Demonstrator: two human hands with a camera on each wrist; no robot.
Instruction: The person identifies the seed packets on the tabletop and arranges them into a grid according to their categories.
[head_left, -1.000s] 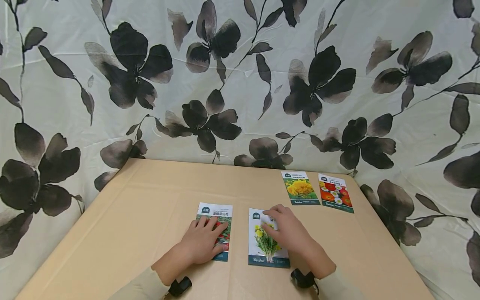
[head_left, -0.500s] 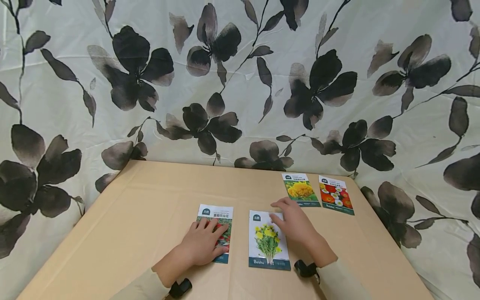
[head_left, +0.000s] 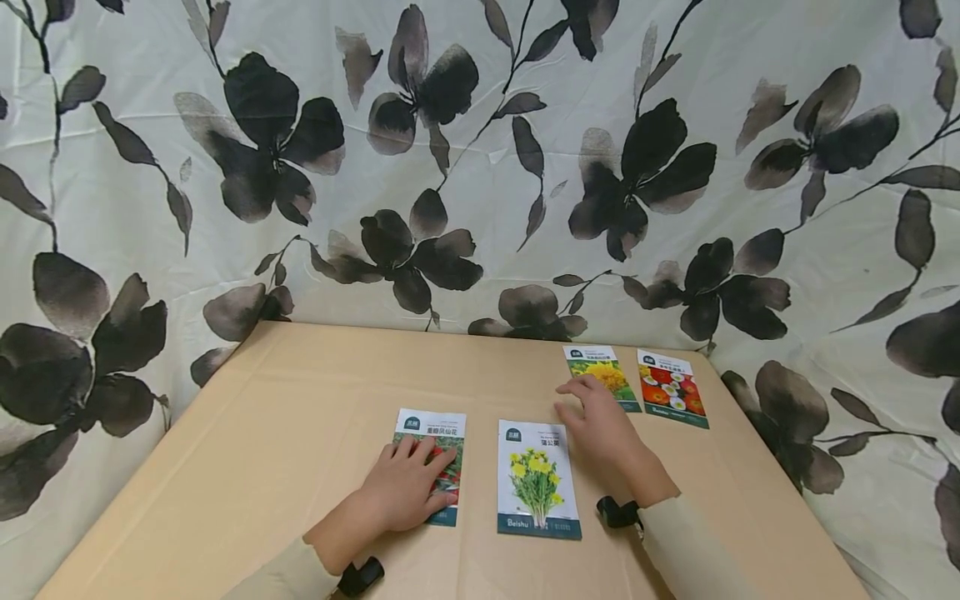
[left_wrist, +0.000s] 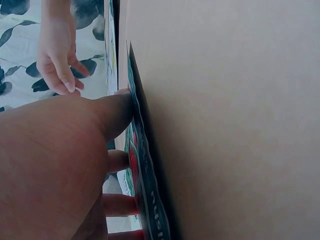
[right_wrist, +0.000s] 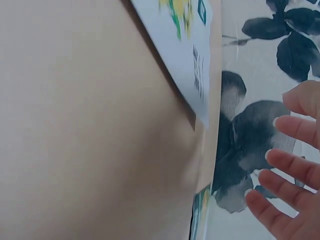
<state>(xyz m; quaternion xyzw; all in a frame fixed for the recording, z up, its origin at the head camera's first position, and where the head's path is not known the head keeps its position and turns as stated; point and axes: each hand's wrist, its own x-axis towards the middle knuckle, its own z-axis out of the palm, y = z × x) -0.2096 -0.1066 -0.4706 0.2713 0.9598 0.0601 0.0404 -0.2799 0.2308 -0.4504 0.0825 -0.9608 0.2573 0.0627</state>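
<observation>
A person's left hand (head_left: 408, 487) lies flat, fingers straight, pressing a red-flower packet (head_left: 433, 450) onto the table (head_left: 300, 400). The right hand (head_left: 600, 425) hovers with loose, spread fingers, holding nothing, just right of the dandelion packet (head_left: 537, 479) and partly over a marigold packet (head_left: 600, 371). A poppy packet (head_left: 670, 388) lies beyond, farther right of the dandelion packet.

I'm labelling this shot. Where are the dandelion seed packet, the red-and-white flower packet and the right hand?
dandelion seed packet (head_left: 538, 480), head view, on the yellow flower picture.
red-and-white flower packet (head_left: 671, 390), head view, on its middle.
right hand (head_left: 602, 427), head view, on the back of the hand.
</observation>
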